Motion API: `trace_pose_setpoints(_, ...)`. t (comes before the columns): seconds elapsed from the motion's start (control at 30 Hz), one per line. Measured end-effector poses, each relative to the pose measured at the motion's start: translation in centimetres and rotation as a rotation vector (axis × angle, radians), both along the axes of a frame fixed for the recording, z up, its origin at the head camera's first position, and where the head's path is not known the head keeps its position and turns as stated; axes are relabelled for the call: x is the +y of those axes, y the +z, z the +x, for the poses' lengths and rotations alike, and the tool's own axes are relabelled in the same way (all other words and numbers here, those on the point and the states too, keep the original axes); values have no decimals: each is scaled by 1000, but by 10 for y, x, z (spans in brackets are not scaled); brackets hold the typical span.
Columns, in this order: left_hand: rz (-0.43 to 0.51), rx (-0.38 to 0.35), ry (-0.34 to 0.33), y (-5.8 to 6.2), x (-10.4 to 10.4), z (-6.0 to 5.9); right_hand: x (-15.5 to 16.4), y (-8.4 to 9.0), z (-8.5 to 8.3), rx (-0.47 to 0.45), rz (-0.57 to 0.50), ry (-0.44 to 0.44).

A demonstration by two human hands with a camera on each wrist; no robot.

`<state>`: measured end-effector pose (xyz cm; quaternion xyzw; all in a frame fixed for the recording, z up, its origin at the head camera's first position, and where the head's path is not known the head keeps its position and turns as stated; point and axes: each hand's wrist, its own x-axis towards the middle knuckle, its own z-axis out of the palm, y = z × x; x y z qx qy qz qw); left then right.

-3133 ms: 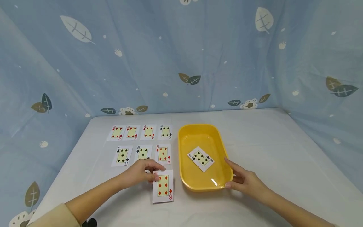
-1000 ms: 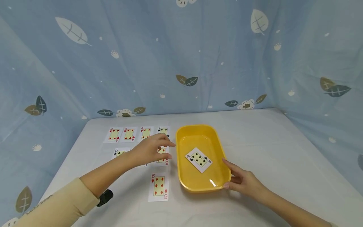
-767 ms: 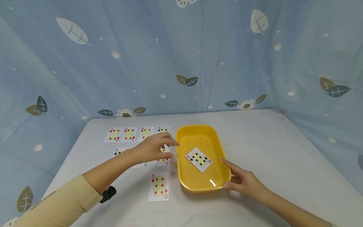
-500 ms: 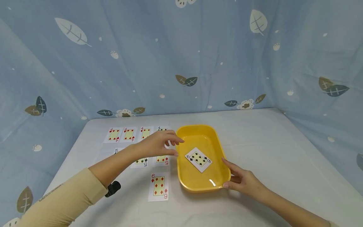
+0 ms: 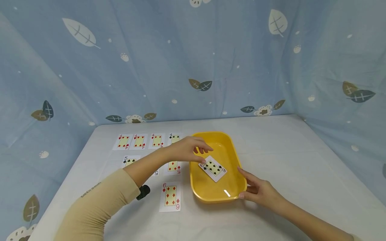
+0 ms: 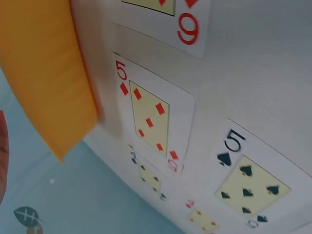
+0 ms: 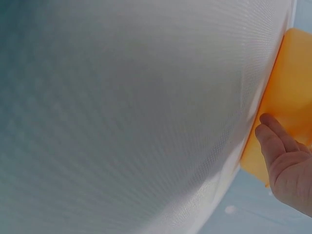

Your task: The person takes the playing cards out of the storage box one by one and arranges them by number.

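A shallow yellow plastic tray (image 5: pixel 233 157) stands on the white-covered table, with a six of spades (image 5: pixel 214 170) lying face up and slanted inside it. My left hand (image 5: pixel 187 149) reaches over the tray's left rim, thumb and fingers apart. Its thumb tip overlaps the card's upper left corner in the head view, and nothing is held. With my right hand (image 5: pixel 262 192) I grip the tray's near right corner, index finger and thumb at the rim. More of its fingers press the outer wall in the right wrist view. A six of diamonds (image 5: pixel 170 197) lies left of the tray.
Left of the tray are a back row of fours, including a four of diamonds (image 5: pixel 156 140), and a row of fives with the five of diamonds (image 6: pixel 151 117) and five of spades (image 6: pixel 253 180). My left forearm crosses above the fives. A patterned blue curtain (image 5: pixel 169 67) hangs behind.
The six of diamonds, held by my left hand in the earliest frame, now lies on the table. My left hand has moved right, over the tray. The right hand stays at the tray's corner.
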<state>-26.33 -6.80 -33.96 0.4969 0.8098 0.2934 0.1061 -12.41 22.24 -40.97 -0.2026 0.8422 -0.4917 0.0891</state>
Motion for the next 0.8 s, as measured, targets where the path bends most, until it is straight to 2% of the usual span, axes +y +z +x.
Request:
trace_pose_setpoints(0.17,-46,-73,-35,-8,13,-8,0,-1,0,0,-6,4)
trace_pose_setpoints(0.27,-75,-116,-62,-17,21,-11,1,-2,0,2,-17,11)
trace_pose_setpoints(0.4,-114,-130,-92,-28,31,-13,1,-3,0,17,-17,11)
trace_pose_setpoints(0.67,-300,-108,-61,-39,52,-20,1,1,0,25,-13,14)
trace_pose_setpoints(0.8,-332,-155,-51,-42,60,-23,1,3,1,6,-20,16)
